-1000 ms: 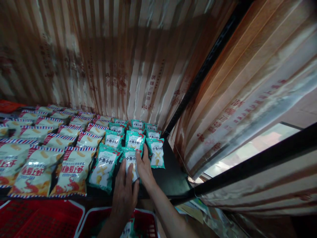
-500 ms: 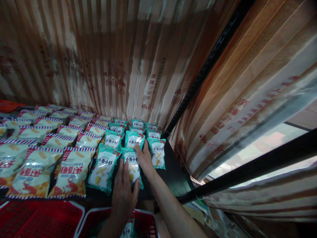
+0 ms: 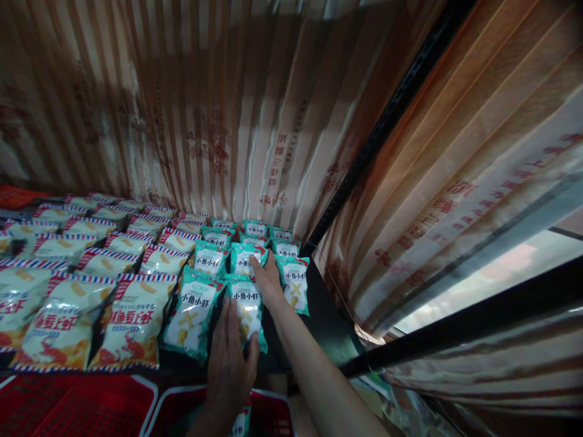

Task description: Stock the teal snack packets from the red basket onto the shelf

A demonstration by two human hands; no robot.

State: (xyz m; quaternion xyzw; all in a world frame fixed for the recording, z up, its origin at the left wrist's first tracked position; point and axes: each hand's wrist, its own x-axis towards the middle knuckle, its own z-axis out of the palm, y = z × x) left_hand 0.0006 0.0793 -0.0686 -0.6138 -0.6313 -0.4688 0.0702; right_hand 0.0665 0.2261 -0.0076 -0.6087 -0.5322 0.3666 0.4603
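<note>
Both my hands are on teal-and-white snack bags standing in rows on a black shelf. My left hand [image 3: 229, 355] has its fingers stretched along the left edge of a front snack bag [image 3: 246, 300], thumb apart near that bag's lower right. Just behind it, my right hand [image 3: 268, 276] reaches to another teal snack bag [image 3: 241, 255]; its thumb lies on the bag's face and its extended fingers are by the right edge. A teal bag [image 3: 189, 315] stands left of my left hand, and one [image 3: 295, 285] stands right of my right hand.
Rows of white snack bags [image 3: 136, 321] with red-and-blue striped edges fill the shelf's left side. Below the front edge are red baskets [image 3: 77, 403], one with a teal bag inside. Pleated curtains hang behind and to the right, beside black metal posts [image 3: 387, 139].
The view has shifted slightly. My hands stay on the same two bags, nearly unmoved against them.
</note>
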